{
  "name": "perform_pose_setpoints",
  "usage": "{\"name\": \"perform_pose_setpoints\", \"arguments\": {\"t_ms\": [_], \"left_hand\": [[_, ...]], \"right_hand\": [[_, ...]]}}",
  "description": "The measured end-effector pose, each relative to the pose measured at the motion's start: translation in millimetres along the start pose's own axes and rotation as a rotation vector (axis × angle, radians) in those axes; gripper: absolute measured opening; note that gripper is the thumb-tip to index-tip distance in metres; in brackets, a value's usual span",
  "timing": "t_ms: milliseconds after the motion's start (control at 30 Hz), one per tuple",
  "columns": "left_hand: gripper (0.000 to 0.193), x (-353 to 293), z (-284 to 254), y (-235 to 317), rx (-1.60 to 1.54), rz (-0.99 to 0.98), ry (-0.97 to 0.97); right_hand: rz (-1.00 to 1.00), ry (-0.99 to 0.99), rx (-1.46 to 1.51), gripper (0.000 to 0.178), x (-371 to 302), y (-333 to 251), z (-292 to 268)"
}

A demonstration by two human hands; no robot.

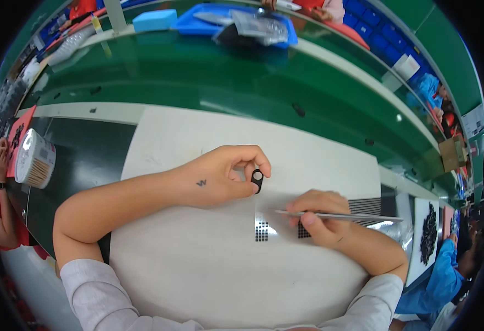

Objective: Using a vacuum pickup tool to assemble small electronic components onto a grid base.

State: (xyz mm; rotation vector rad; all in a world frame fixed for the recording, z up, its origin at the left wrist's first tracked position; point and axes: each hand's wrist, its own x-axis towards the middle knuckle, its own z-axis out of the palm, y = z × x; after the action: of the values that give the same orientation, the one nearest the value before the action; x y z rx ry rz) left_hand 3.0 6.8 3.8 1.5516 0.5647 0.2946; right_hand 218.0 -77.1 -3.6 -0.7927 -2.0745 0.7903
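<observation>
My left hand [225,174] pinches a small black oval part [256,187] between thumb and fingertips; a round pale spot shows near its top. My right hand [324,220], closed like a pen grip, holds metal tweezers [357,216], their tips pointing left. Below those tips lies a shiny clear sheet [275,227] with rows of small black pads [261,232], and more pads show beside my right fingers. Whether anything sits at the tweezer tips is too blurred to tell. Under both arms spreads a pale board [198,265].
Dark striped sheets [365,206] lie right of my right hand. A tub of cotton swabs [35,159] stands at the left. Across the green bench are a blue tray [198,22] with plastic bags and a light blue block [154,20]. Black parts [429,234] lie on a board at right; co-workers sit nearby.
</observation>
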Motion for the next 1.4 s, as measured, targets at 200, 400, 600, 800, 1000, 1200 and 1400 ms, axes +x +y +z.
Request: {"name": "perform_pose_setpoints", "arguments": {"t_ms": [200, 400, 600, 800, 1000, 1200, 1400], "left_hand": [[0.018, 9, -61, -19, 0.274, 0.28, 0.4], [0.012, 12, -129, -38, 0.871, 0.227, 0.906], [0.016, 11, -147, -47, 1.176, 0.214, 1.033], [0.03, -56, -234, -53, 1.289, -0.044, 1.536], [0.03, -99, -273, -66, 0.994, 0.006, 1.198], [0.021, -108, -276, -66, 0.914, -0.114, 0.91], [0.014, -98, -259, -65, 0.776, 0.124, 0.987]], "right_hand": [[-0.018, -0.018, 0.013, 0.013, 3, -5, 6], [0.048, -0.147, 0.013, 0.015, 7, -1, -1], [0.05, -0.142, -0.039, 0.015, 3, 1, 3], [0.063, -0.127, -0.015, 0.015, 5, 2, 1], [-0.057, -0.062, -0.086, 0.014, 8, 0, 0], [0.136, -0.097, -0.004, 0.015, 10, -7, -4], [0.554, -0.23, 0.443, 0.018, 6, -25, 1]]}}
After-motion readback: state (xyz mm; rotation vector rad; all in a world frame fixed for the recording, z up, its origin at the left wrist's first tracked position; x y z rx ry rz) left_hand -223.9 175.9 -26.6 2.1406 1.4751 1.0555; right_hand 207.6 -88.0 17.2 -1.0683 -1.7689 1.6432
